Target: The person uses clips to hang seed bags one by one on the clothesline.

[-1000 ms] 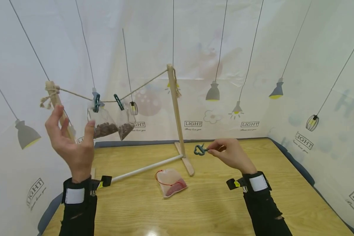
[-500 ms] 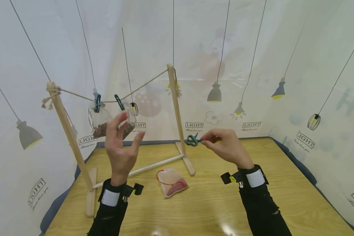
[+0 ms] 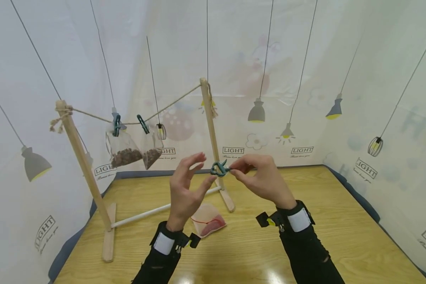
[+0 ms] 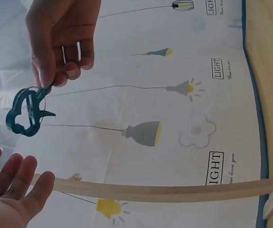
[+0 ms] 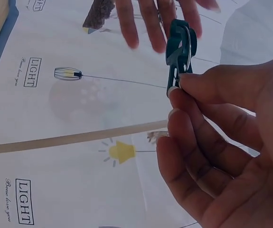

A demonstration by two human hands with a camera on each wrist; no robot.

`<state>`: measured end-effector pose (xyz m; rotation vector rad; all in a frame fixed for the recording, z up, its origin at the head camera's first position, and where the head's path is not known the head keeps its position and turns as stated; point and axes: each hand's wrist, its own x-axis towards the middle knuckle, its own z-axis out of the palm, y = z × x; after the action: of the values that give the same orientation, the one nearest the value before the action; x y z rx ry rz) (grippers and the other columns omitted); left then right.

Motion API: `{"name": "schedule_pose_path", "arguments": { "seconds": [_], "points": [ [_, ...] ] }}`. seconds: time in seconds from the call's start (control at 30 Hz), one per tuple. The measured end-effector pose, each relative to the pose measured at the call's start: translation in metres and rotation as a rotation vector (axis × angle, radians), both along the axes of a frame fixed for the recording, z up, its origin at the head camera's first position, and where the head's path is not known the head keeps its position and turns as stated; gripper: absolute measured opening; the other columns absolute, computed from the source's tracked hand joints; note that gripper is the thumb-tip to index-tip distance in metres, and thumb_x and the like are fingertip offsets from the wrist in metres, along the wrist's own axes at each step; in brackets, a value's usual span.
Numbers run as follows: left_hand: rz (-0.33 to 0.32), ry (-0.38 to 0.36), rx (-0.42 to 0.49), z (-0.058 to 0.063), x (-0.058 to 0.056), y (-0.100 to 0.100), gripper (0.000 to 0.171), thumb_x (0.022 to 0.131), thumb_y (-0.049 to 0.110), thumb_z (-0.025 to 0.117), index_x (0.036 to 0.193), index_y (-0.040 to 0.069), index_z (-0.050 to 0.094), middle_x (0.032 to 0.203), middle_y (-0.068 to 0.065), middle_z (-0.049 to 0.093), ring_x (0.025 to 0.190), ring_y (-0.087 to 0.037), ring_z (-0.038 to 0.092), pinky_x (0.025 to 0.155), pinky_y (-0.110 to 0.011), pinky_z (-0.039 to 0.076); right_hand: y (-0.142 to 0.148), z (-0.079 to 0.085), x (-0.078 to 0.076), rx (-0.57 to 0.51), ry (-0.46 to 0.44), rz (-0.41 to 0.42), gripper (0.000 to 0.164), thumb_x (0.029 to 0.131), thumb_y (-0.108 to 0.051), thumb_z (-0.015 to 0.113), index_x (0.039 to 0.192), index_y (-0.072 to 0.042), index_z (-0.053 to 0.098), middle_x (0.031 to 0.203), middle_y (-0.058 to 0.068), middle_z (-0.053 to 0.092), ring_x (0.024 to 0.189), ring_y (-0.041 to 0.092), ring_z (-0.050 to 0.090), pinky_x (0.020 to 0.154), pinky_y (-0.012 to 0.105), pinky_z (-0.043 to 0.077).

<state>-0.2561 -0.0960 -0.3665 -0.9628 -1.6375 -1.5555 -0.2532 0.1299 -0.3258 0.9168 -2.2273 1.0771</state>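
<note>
A dark green clip (image 3: pixel 219 169) with a clover-shaped loop is pinched by its handle end between thumb and fingers of my right hand (image 3: pixel 260 175). Just left of it is my left hand (image 3: pixel 186 189), thumb and fingers spread apart with nothing between them. In the left wrist view the clip (image 4: pixel 26 111) hangs below the right fingers, above the left fingertips. The right wrist view shows the clip's (image 5: pixel 180 50) wire spring and the left fingers behind it. A pale mesh pouch (image 3: pixel 208 221) with a red cord and reddish contents lies on the table, partly covered by my left wrist.
A wooden stand with a left post (image 3: pixel 83 161) and right post (image 3: pixel 210 118) carries a sagging rope (image 3: pixel 175 101). Two see-through bags of brown bits, a left bag (image 3: pixel 123 152) and a right bag (image 3: pixel 152 152), hang from it by green clips. A white rod (image 3: pixel 142 215) joins the stand's feet.
My left hand has moved right, away from the hanging bags, and come up beside the clip. My right hand, still pinching the clip, has shifted left.
</note>
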Motion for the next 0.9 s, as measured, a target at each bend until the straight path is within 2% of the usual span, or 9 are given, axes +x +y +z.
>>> {"name": "schedule_pose_path", "arguments": {
  "seconds": [0.2, 0.33, 0.53, 0.63, 0.77, 0.9],
  "points": [
    [-0.043, -0.012, -0.003, -0.007, 0.002, 0.008, 0.053, 0.082, -0.014, 0.077, 0.132, -0.008, 0.060, 0.126, -0.024, 0.062, 0.120, -0.032, 0.064, 0.105, -0.043, 0.056, -0.007, 0.002, 0.005, -0.023, 0.032, 0.011, 0.006, 0.091, -0.008, 0.078, 0.097, -0.010, 0.079, 0.085, -0.002, 0.075, 0.072, 0.006, 0.066, 0.069, 0.027, 0.060],
    [-0.047, 0.006, 0.007, -0.008, 0.002, 0.010, 0.047, 0.083, -0.015, 0.076, 0.127, -0.010, 0.062, 0.119, -0.026, 0.063, 0.115, -0.023, 0.066, 0.103, -0.042, 0.057, -0.009, 0.003, 0.008, -0.025, 0.047, 0.022, 0.007, 0.091, -0.008, 0.078, 0.096, -0.011, 0.079, 0.086, -0.003, 0.075, 0.072, 0.006, 0.066, 0.069, 0.028, 0.060],
    [-0.053, 0.010, 0.036, -0.008, 0.001, 0.010, 0.044, 0.082, -0.017, 0.075, 0.124, -0.011, 0.064, 0.115, -0.027, 0.065, 0.111, -0.019, 0.069, 0.102, -0.040, 0.058, -0.010, 0.004, 0.008, -0.062, 0.034, 0.038, 0.009, 0.090, -0.007, 0.078, 0.098, -0.011, 0.078, 0.087, -0.002, 0.075, 0.074, 0.007, 0.066, 0.070, 0.028, 0.061],
    [-0.070, -0.003, 0.059, -0.007, 0.002, 0.011, 0.042, 0.083, -0.016, 0.074, 0.124, -0.011, 0.065, 0.115, -0.028, 0.065, 0.110, -0.020, 0.069, 0.102, -0.040, 0.058, -0.010, 0.003, 0.008, -0.111, 0.005, 0.042, 0.013, 0.090, -0.006, 0.079, 0.103, -0.010, 0.077, 0.092, 0.001, 0.076, 0.077, 0.009, 0.066, 0.071, 0.027, 0.061],
    [-0.103, -0.028, 0.102, -0.006, 0.004, 0.015, 0.039, 0.086, -0.012, 0.074, 0.124, -0.013, 0.064, 0.115, -0.031, 0.064, 0.109, -0.020, 0.070, 0.101, -0.041, 0.058, -0.011, 0.001, 0.010, -0.183, -0.050, 0.056, 0.030, 0.089, -0.004, 0.079, 0.118, -0.007, 0.072, 0.107, 0.007, 0.074, 0.086, 0.013, 0.067, 0.075, 0.025, 0.062],
    [-0.160, -0.073, 0.167, -0.006, 0.007, 0.018, 0.037, 0.090, -0.006, 0.073, 0.124, -0.016, 0.062, 0.116, -0.023, 0.066, 0.110, -0.017, 0.070, 0.101, -0.040, 0.059, -0.013, -0.003, 0.013, -0.274, -0.173, 0.098, 0.047, 0.091, -0.004, 0.076, 0.136, -0.010, 0.062, 0.122, 0.010, 0.070, 0.100, 0.016, 0.067, 0.085, 0.024, 0.061]
  ]
}}
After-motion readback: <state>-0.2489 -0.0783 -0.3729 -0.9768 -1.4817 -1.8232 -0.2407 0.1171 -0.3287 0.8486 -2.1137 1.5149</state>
